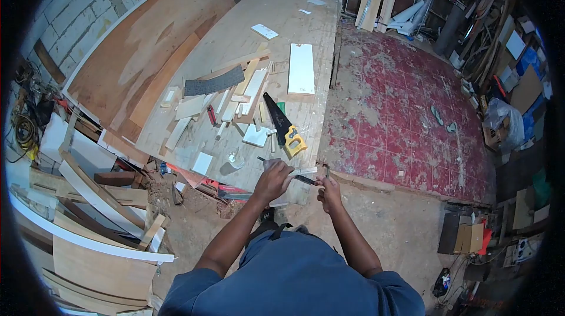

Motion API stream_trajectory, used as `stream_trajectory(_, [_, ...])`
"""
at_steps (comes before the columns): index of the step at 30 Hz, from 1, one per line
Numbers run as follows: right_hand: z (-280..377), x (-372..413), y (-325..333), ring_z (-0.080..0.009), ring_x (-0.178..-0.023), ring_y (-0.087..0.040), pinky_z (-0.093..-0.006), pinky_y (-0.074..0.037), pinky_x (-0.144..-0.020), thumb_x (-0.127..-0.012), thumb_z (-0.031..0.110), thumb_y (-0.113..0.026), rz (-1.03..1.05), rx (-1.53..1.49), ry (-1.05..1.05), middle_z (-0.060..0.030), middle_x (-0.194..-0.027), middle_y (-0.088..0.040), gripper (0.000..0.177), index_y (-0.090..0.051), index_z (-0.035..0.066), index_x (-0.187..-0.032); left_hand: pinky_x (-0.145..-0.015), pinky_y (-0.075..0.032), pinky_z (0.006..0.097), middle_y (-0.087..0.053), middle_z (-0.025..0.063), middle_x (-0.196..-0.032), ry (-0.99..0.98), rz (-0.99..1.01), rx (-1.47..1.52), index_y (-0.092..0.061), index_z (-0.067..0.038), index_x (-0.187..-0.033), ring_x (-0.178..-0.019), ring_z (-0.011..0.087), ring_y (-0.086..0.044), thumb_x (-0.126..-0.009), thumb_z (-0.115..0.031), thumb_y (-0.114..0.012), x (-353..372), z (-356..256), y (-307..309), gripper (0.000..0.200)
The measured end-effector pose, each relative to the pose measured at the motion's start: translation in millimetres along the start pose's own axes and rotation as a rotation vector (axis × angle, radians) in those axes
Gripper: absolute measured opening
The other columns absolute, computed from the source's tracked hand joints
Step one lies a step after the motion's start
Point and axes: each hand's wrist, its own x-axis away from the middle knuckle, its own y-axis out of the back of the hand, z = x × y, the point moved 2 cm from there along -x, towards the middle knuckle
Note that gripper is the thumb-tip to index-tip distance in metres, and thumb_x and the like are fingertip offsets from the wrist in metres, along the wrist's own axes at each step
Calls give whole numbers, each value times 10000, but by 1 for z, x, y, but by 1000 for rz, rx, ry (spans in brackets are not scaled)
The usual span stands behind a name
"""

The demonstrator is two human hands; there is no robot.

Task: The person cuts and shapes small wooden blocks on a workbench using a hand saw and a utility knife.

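At the table's near edge, my left hand [275, 180] is closed around a slim dark tool [304, 180], whose black end points toward my right hand. A short pale strip [305, 171] lies just above that black end. My right hand [329, 194] is also closed, with a short narrow piece [326, 171] sticking up from its fingers; I cannot tell what kind of thing it is. Just beyond my hands lies a handsaw [284, 126] with a yellow handle. A clear cup [236, 160] stands to the left of my left hand.
The wooden table [282, 15] bears several white offcuts, a long white board [301, 68], a dark grey strip [214, 81] and a red-handled tool [212, 115]. A large plywood sheet [153, 39] leans along its left. Red floor [406, 110] with sandals [436, 116] lies right.
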Motion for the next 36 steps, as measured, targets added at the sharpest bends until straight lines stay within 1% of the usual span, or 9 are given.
stream_trajectory(12, [-6, -6, 16, -70, -434, -320, -243, -257, -393, -951, 224, -423, -17, 77, 106, 15, -696, -492, 293, -654, 43, -963, -796, -493, 430, -553, 147, -949, -68, -27, -62, -607, -11, -1036, -936, 336, -589, -830, -102, -668, 2, 10, 8, 234])
stream_trajectory(18, [-20, -19, 12, -86, -430, -372, -256, -313, -396, -937, 180, -466, -57, 256, 58, 28, -592, -414, 256, -666, 23, -967, -835, -489, 442, -562, 175, -1001, -68, -43, -80, -591, -12, -1056, -972, 363, -579, -825, -110, -669, 13, 25, 6, 263])
stream_trajectory(22, [-49, -30, 14, -108, -476, -486, -266, -376, -413, -895, 122, -562, -39, 608, -64, -19, -630, -521, 184, -659, 20, -1013, -831, -488, 447, -558, 183, -1003, 94, 85, -42, -589, -15, -1062, -970, 376, -571, -819, -106, -669, 41, 47, 0, 272])
stream_trajectory(24, [-76, -45, 24, -140, -520, -552, -278, -425, -434, -831, 108, -662, -46, 722, -109, -80, -720, -621, 268, -633, 14, -1080, -829, -487, 448, -556, 180, -995, 116, 81, -27, -593, -15, -1055, -960, 377, -570, -817, -102, -665, 60, 58, -3, 264])
stream_trajectory(29, [-86, -82, -4, -149, -549, -573, -287, -444, -450, -816, 133, -685, 35, 889, -208, -107, -807, -651, 333, -612, 14, -1119, -822, -483, 438, -541, 160, -957, 242, 179, -6, -609, -12, -1027, -951, 361, -564, -794, -82, -660, 97, 83, 2, 249])
stream_trajectory(31, [-103, -122, -14, -147, -560, -579, -279, -447, -455, -823, 131, -678, 152, 1024, 164, -104, -830, -657, 327, -612, 15, -1122, -814, -485, 432, -541, 153, -954, 257, 206, -10, -610, -15, -1027, -957, 349, -564, -785, -81, -667, 103, 92, 5, 257])
stream_trajectory(33, [-72, -139, -53, -143, -603, -595, -283, -464, -476, -827, 140, -684, 174, 1005, 120, -111, -855, -662, 327, -613, 19, -1123, -812, -483, 429, -548, 144, -947, 288, 213, 7, -596, -40, -1045, -959, 351, -562, -773, -80, -686, 106, 104, 5, 289])
stream_trajectory(35, [-33, -129, -96, -133, -650, -604, -295, -482, -486, -829, 149, -693, 28, 619, 134, -106, -878, -661, 345, -607, 18, -1137, -798, -482, 428, -551, 145, -941, 287, 197, 9, -599, -33, -1035, -945, 352, -566, -783, -89, -700, 100, 108, 10, 277])
stream_trajectory(36, [-35, -146, -93, -220, -714, -642, -344, -509, -617, -825, 174, -701, -18, 723, 228, -152, -898, -675, 370, -605, 13, -1143, -789, -483, 428, -552, 145, -933, 272, 176, 23, -597, -30, -1034, -936, 351, -568, -785, -90, -704, 97, 112, 11, 278])
